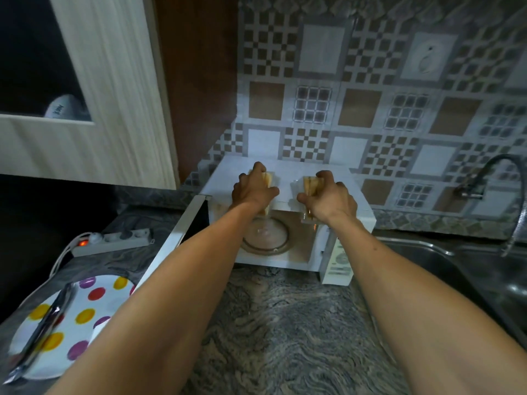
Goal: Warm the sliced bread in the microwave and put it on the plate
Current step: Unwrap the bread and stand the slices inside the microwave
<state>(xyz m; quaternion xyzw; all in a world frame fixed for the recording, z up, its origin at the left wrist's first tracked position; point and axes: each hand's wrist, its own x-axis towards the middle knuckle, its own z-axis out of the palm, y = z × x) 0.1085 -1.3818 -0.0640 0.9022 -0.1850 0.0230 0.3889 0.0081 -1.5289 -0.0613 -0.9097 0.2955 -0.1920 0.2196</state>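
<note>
A white microwave [356, 206] stands on the counter against the tiled wall, its door [174, 240] swung open to the left. Its glass turntable [266, 235] is bare. Both my hands are raised in front of the microwave's top edge. My left hand [251, 189] grips a stack of sliced bread [269, 179]. My right hand [332, 195] grips another stack of bread slices [310, 185]. A white plate with coloured dots [94, 306] lies at the lower left on the counter, partly behind my left forearm.
Tongs or a dark utensil [42, 332] lie across the plate. A power strip [114, 240] with a lit switch sits left of the microwave. A steel sink [470, 269] and a tap [510, 178] are on the right. An upper cupboard [94, 109] hangs at the left.
</note>
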